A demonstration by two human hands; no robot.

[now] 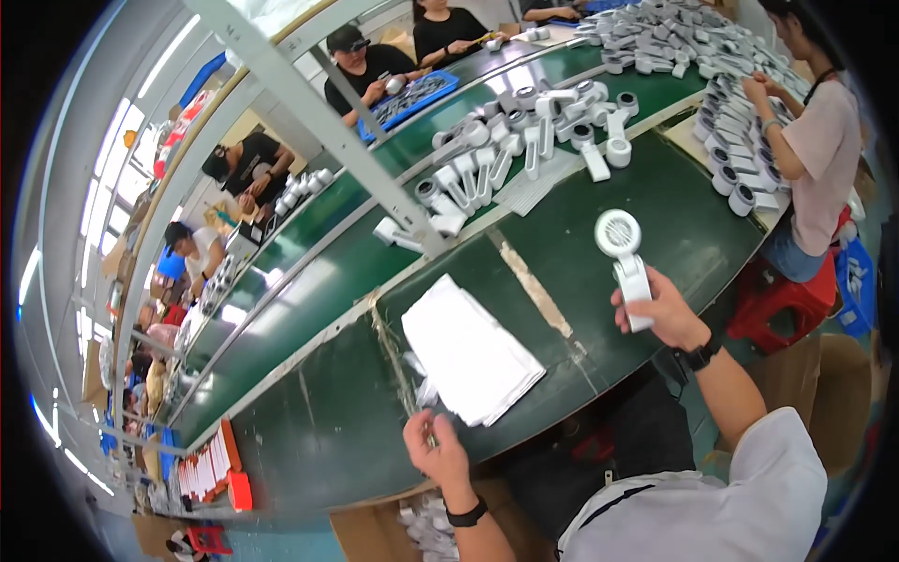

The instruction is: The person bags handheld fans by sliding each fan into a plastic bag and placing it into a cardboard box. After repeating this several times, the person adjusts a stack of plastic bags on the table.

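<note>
My right hand (663, 314) is closed round the handle of a white handheld fan (620, 234), held with its round grilled head upward over the green table (524, 281). By the table's front edge is my left hand (438, 451), its fingers loosely curled with thumb and fingertips apart, and I see nothing in it. Close beyond that hand lies a stack of flat white sheets or bags (473, 351); which of the two I cannot tell. A small clear plastic scrap (424, 386) sits along the stack's left side.
Many white fans (506, 140) lie heaped at the back, beside a metal post (375, 178). A co-worker (819, 140) sits at the right by rows of fans (730, 169). Orange-and-white boxes (211, 465) stand far left. Below the edge is a carton (375, 534) holding white pieces.
</note>
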